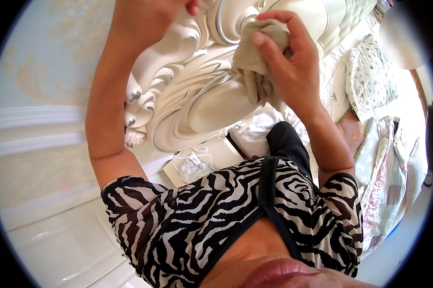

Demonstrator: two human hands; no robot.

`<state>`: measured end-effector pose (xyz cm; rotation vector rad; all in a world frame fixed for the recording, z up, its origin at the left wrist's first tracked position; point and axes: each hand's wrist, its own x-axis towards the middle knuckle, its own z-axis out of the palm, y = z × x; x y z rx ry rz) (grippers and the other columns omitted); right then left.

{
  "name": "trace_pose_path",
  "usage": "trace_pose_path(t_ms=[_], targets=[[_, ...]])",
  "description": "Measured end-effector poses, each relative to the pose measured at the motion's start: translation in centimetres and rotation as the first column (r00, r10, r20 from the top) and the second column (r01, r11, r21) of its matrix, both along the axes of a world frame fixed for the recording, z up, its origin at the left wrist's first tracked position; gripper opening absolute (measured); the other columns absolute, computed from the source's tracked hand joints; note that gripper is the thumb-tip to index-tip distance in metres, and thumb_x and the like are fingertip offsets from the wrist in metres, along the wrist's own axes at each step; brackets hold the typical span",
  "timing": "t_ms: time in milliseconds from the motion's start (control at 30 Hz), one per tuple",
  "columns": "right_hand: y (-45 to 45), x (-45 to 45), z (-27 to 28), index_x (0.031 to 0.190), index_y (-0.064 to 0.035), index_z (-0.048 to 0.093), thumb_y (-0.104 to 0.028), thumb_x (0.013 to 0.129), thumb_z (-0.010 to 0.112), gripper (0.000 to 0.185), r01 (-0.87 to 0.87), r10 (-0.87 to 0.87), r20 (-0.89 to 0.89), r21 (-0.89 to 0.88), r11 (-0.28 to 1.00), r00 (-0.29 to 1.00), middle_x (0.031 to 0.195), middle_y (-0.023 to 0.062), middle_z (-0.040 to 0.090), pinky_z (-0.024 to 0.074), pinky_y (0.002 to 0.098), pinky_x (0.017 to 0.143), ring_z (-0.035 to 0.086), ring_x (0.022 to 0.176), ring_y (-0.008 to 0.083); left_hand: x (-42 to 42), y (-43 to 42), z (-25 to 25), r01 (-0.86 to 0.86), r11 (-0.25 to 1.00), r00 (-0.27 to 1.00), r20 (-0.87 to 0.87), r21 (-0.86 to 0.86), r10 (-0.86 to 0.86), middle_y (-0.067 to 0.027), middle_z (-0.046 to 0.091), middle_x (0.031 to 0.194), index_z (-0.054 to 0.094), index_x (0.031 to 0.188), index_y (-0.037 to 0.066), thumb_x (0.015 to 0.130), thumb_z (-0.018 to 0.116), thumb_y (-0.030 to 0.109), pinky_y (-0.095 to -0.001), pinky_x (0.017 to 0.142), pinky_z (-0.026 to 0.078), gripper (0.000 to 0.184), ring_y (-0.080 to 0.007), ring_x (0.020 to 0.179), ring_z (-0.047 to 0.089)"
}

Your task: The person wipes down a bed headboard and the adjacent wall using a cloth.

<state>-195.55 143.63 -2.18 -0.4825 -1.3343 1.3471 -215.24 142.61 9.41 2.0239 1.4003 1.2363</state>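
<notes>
My right hand (298, 62) grips a bunched beige cloth (250, 55), thumb and fingers closed round its folds. The cloth is in front of the carved cream headboard (216, 108) with silver trim; whether it touches the surface I cannot tell. My left hand (147, 21) is raised at the top edge, close to the headboard's upper scrollwork. Only one bent fingertip of it shows, and the other fingers are cut off or hidden.
Below the headboard is a pale bedside surface (175, 170) with a white knitted item (196, 168) on it. A patterned pillow (372, 72) and rumpled bedding (384, 177) lie to the right. A pale blue wall (39, 72) with moulding stands on the left.
</notes>
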Motion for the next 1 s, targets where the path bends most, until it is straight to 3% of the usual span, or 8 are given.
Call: trace_pose_path(t_ms=[100,167,267,333,433,533,833,1000], targets=[[-0.2,-0.6,0.3,0.117,-0.0038,0.060,-0.008,0.089,0.072,0.031,-0.007,0.006,0.150,0.006,1.000,0.989,0.081,0.0079,0.065,0.0499,0.0302,0.062,0.062,0.070,0.0135,0.3,-0.2,0.8,-0.103,0.991,0.993,0.068,0.092,0.097,0.0024,0.056,0.066,0.062,0.100,0.000,0.100,0.056,0.009,-0.0185,0.048,0.039,0.011,-0.0022,0.051,0.047],[0.9,-1.1,0.3,0.123,-0.0036,0.057,-0.012,0.087,0.074,0.040,0.050,-0.113,0.257,0.241,0.969,0.960,0.086,0.0068,0.065,0.0509,0.0290,0.074,0.063,0.081,0.0139,-1.0,0.6,0.0,-0.078,0.971,0.995,0.082,0.225,0.061,0.0034,0.055,0.064,0.062,0.099,0.000,0.100,0.057,0.010,-0.0179,0.046,0.036,0.011,-0.0009,0.049,0.044],[0.9,-3.2,0.8,0.114,-0.0030,0.063,-0.005,0.087,0.070,0.028,0.116,-0.193,0.207,0.333,0.936,0.959,0.079,0.0072,0.066,0.0507,0.0305,0.067,0.062,0.069,0.0144,-0.7,0.6,0.1,-0.096,0.967,0.992,0.107,0.236,0.072,0.0034,0.055,0.064,0.062,0.099,0.000,0.100,0.057,0.010,-0.0183,0.046,0.036,0.011,-0.0012,0.050,0.045],[0.0,-3.4,2.9,0.111,-0.0022,0.064,-0.004,0.087,0.069,0.025,0.139,-0.247,0.314,0.329,0.934,0.917,0.077,0.0101,0.066,0.0498,0.0312,0.064,0.061,0.065,0.0156,-0.8,0.8,0.0,-0.102,0.964,0.991,0.112,0.246,0.077,0.0033,0.055,0.064,0.062,0.098,0.000,0.100,0.057,0.010,-0.0182,0.046,0.036,0.012,-0.0012,0.050,0.045],[1.0,-5.3,0.0,0.118,-0.0049,0.060,-0.006,0.085,0.073,0.035,0.183,-0.360,0.238,0.544,0.819,0.902,0.084,0.0132,0.065,0.0492,0.0355,0.062,0.061,0.068,0.0228,-1.4,1.1,0.0,-0.064,0.965,0.997,0.067,0.254,0.048,0.0031,0.056,0.065,0.063,0.097,0.000,0.099,0.057,0.010,-0.0180,0.046,0.037,0.012,-0.0012,0.051,0.046],[0.4,-4.9,0.3,0.116,-0.0061,0.062,-0.003,0.081,0.072,0.036,0.163,-0.305,0.214,0.503,0.849,0.928,0.089,0.0147,0.063,0.0505,0.0383,0.064,0.060,0.069,0.0301,-1.2,1.1,-0.1,-0.038,0.961,0.998,0.062,0.274,0.022,0.0029,0.057,0.065,0.063,0.096,0.000,0.099,0.056,0.010,-0.0185,0.046,0.037,0.013,-0.0010,0.051,0.046],[0.7,-4.9,0.4,0.110,-0.0080,0.065,0.001,0.076,0.072,0.036,0.246,-0.480,0.214,0.645,0.724,0.851,0.096,0.0108,0.060,0.0525,0.0377,0.065,0.062,0.071,0.0300,-1.0,0.6,0.2,-0.031,0.966,0.998,0.058,0.256,0.016,0.0034,0.056,0.064,0.063,0.093,0.000,0.097,0.057,0.009,-0.0204,0.044,0.035,0.012,-0.0013,0.050,0.045],[0.4,-5.0,0.2,0.115,-0.0093,0.062,-0.002,0.078,0.072,0.039,0.188,-0.594,0.259,0.789,0.585,0.762,0.096,0.0113,0.059,0.0529,0.0395,0.061,0.064,0.074,0.0303,-0.6,0.1,1.0,-0.068,0.988,0.996,0.070,0.141,0.059,0.0033,0.056,0.064,0.063,0.093,-0.001,0.096,0.057,0.009,-0.0209,0.044,0.034,0.011,-0.0018,0.049,0.044]])
